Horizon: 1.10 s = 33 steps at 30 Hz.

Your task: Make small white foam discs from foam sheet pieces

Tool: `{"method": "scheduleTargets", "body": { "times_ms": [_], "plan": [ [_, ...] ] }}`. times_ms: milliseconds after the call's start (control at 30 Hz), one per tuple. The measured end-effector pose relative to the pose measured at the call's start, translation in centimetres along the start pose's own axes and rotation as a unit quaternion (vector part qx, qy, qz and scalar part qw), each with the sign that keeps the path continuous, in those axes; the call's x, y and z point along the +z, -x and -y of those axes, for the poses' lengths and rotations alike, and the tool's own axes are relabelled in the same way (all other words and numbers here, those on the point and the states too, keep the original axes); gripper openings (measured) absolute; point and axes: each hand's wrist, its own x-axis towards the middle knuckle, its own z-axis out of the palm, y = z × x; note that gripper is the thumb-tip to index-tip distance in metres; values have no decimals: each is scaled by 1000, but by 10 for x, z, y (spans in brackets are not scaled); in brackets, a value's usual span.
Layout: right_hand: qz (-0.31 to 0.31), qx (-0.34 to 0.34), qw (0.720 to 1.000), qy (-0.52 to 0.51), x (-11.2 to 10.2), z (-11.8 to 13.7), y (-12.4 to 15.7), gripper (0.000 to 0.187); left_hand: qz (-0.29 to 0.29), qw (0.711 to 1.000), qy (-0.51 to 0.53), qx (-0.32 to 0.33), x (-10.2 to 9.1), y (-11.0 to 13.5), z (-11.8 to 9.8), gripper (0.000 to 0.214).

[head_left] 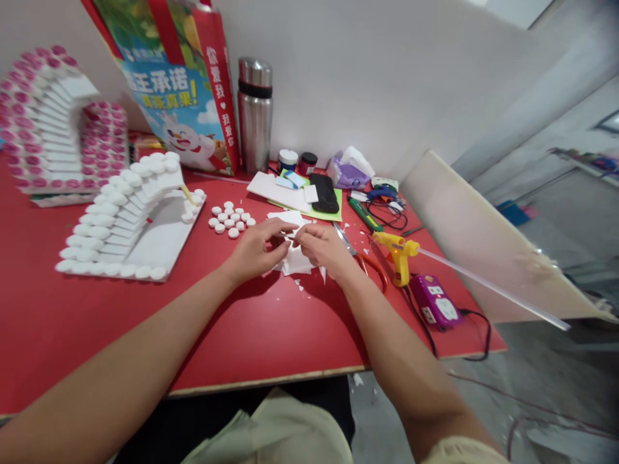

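My left hand (pixel 261 248) and my right hand (pixel 323 246) meet over the red table, fingers closed in a pinch. Between the fingertips is a small, thin white piece (pixel 287 236), partly hidden by the fingers. Under both hands lie white sheets (pixel 294 263) with small scraps around them. Scissors with orange handles (pixel 374 267) rest beside my right wrist. To the left of my left hand, several round white discs (pixel 234 232) are grouped on the table. Farther left stands a white stepped model (pixel 155 241) edged with similar discs.
A yellow glue gun (pixel 399 258) with a long glue stick stands at right, near a purple power socket box (pixel 435 301) and cords. Behind are a steel flask (pixel 255 119), a printed bag (pixel 178 96), a black phone (pixel 324 193) and a pink-and-white model (pixel 29 142).
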Motion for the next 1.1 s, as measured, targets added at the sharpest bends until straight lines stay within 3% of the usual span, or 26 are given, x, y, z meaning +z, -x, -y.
{"method": "scheduleTargets", "body": {
  "times_ms": [100,200,333,533,667,800,867,933,967,1000,1100],
  "plan": [
    [-38,-94,985,139,-1,0,1,18,33,970,167,-174,1,0,-1,31],
    [-26,-125,966,224,-4,-3,0,20,60,958,176,-219,0,0,-2,22],
    [-9,-152,944,294,-7,-6,-1,19,97,984,6,-151,-6,0,-4,30],
    [27,-162,930,329,-8,-4,0,20,133,981,-126,-59,-10,1,-2,30],
    [7,-145,945,293,-2,-7,-2,25,120,966,-228,11,-8,1,0,26],
    [1,-71,989,131,4,-10,-4,19,72,945,-314,54,-4,1,-4,21],
    [8,-53,995,80,4,-11,-4,19,58,962,-265,33,-2,1,-5,21],
    [-7,-90,989,115,3,-12,-4,20,51,990,-114,-61,0,0,-3,21],
    [-16,-119,981,154,2,-13,-5,21,54,990,-18,-126,1,-1,-2,22],
    [-24,-148,969,195,0,-14,-5,22,50,975,85,-199,1,-2,0,23],
    [-22,-196,941,274,-2,-19,-5,27,72,941,192,-268,1,-5,3,30]
  ]
}}
